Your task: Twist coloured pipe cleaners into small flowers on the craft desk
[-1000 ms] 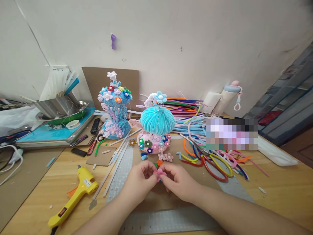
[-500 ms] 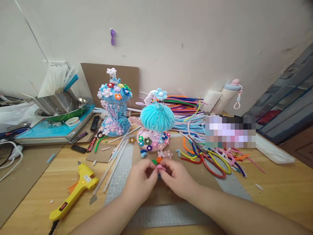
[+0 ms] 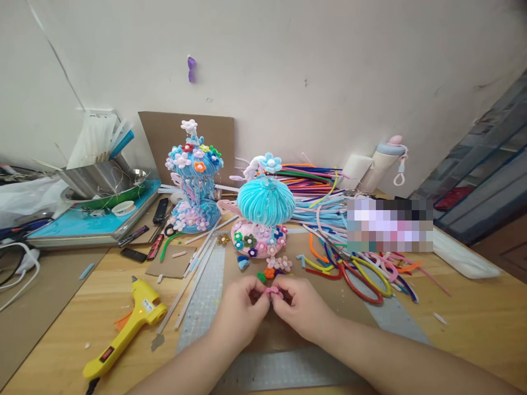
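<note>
Between the fingertips of my left hand point(image 3: 246, 307) and my right hand point(image 3: 302, 306), both closed, is a small pink fuzzy flower point(image 3: 273, 292). Just beyond my fingers lie a green flower point(image 3: 261, 277) and an orange flower point(image 3: 269, 272), with pale pink flowers point(image 3: 284, 263) behind them. Farther back stands a turquoise jellyfish-shaped piece point(image 3: 266, 202) over a pink round base point(image 3: 257, 247) dotted with coloured flowers. To its left rises a taller blue jellyfish piece point(image 3: 195, 164) covered with flowers.
A yellow glue gun point(image 3: 138, 321) lies at the left. Red-handled scissors point(image 3: 360, 282) and bent pipe cleaners point(image 3: 317, 247) are on the right. Behind are more pipe cleaners point(image 3: 304, 178), a metal bowl point(image 3: 96, 178) and a bottle point(image 3: 381, 164). A grey cutting mat point(image 3: 280, 370) lies under brown cardboard point(image 3: 349, 307).
The whole view has shifted slightly down. Both hands still pinch the pink flower, and more of the green and orange flowers now shows beyond the fingers.
</note>
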The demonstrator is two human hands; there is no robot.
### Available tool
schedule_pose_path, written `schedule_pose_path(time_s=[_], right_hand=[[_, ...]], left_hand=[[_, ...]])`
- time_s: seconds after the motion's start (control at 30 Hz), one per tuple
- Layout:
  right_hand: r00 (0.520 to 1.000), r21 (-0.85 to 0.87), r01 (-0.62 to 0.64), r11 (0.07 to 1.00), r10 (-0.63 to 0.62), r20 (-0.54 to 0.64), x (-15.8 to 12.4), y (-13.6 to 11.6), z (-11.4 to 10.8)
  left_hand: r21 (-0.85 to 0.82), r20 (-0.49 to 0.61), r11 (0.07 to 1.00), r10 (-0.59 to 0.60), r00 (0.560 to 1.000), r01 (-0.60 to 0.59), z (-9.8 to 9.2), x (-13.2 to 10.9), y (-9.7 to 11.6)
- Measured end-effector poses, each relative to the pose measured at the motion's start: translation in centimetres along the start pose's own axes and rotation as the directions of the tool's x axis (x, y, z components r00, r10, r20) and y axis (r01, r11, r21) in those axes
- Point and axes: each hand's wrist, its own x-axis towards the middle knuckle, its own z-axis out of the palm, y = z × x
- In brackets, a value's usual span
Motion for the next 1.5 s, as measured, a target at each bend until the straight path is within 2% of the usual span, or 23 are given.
schedule_pose_path(time_s=[0.13,0.2,0.27,0.3,0.37,0.43,0.47,0.5,0.63,0.8,0.87,0.93,1.0,1.07,1.13,1.27,1.37,1.5], right_hand=[[0.999,0.063,-0.031,0.998,0.029,0.028,0.3,-0.1,-0.3],[0.999,0.126,-0.040,0.991,0.042,-0.012,0.7,-0.1,-0.9],[0.995,0.184,-0.052,0.982,0.066,-0.073,1.4,0.2,-1.5],[0.992,0.191,-0.059,0.980,0.079,-0.096,1.7,0.4,-1.8],[0.992,0.146,-0.060,0.988,0.075,-0.102,2.6,0.9,-2.1],[0.994,0.017,-0.059,0.998,0.061,-0.094,3.4,1.3,-2.1],[0.993,-0.057,-0.071,0.996,0.065,-0.100,3.7,1.5,-2.0],[0.992,-0.120,-0.083,0.989,0.071,-0.105,3.9,1.6,-1.9],[0.974,-0.196,-0.106,0.975,0.062,-0.217,3.7,1.6,-1.7],[0.966,-0.140,-0.012,0.990,-0.024,-0.256,2.4,1.0,-1.6],[0.977,0.005,0.001,1.000,0.000,-0.213,2.1,0.5,-1.2],[0.992,0.275,-0.080,0.958,0.103,-0.070,1.9,-0.1,-0.6],[0.973,0.509,-0.230,0.829,0.185,0.138,1.7,-0.6,-0.3],[0.942,0.641,-0.327,0.694,0.185,0.281,1.4,-0.9,-0.2],[0.925,0.712,-0.369,0.597,0.159,0.346,1.2,-1.0,-0.3],[0.890,0.761,-0.448,0.470,0.154,0.430,0.8,-1.2,-0.7],[0.861,0.761,-0.499,0.416,0.132,0.492,0.6,-1.4,-1.0],[0.855,0.769,-0.501,0.396,0.091,0.510,0.6,-1.5,-1.3]], left_hand=[[-0.046,-0.015,0.999,0.011,1.000,-0.011,-0.1,0.1,0.1],[-0.115,-0.061,0.993,0.013,0.998,-0.020,-0.8,0.5,0.3],[-0.134,-0.191,0.990,0.024,0.981,-0.050,-1.9,1.1,0.3],[-0.100,-0.272,0.993,0.038,0.961,-0.068,-2.6,1.5,0.2],[0.055,-0.356,0.995,0.096,0.929,-0.082,-3.7,2.3,-0.3],[0.267,-0.338,0.961,0.162,0.927,-0.071,-4.5,3.0,-1.0],[0.375,-0.283,0.922,0.215,0.935,-0.099,-4.6,3.3,-1.4],[0.407,-0.254,0.906,0.238,0.938,-0.120,-4.6,3.5,-1.7],[0.456,-0.204,0.873,0.292,0.934,-0.173,-3.9,3.8,-2.4],[0.462,-0.207,0.868,0.305,0.930,-0.181,-3.5,3.2,-2.1],[0.448,-0.213,0.872,0.319,0.923,-0.198,-3.5,2.7,-1.6],[0.420,-0.198,0.867,0.378,0.905,-0.270,-3.3,2.0,-0.9],[0.373,-0.139,0.853,0.441,0.886,-0.366,-3.1,1.5,-0.2],[0.321,-0.075,0.841,0.480,0.874,-0.434,-2.9,1.0,0.3],[0.288,-0.029,0.831,0.505,0.863,-0.477,-2.6,0.7,0.6],[0.260,0.021,0.827,0.511,0.859,-0.499,-2.4,0.2,0.9],[0.207,0.018,0.863,0.468,0.883,-0.461,-2.4,-0.3,1.2],[-0.028,0.032,0.923,0.384,0.923,-0.383,-2.4,-0.7,2.0]])
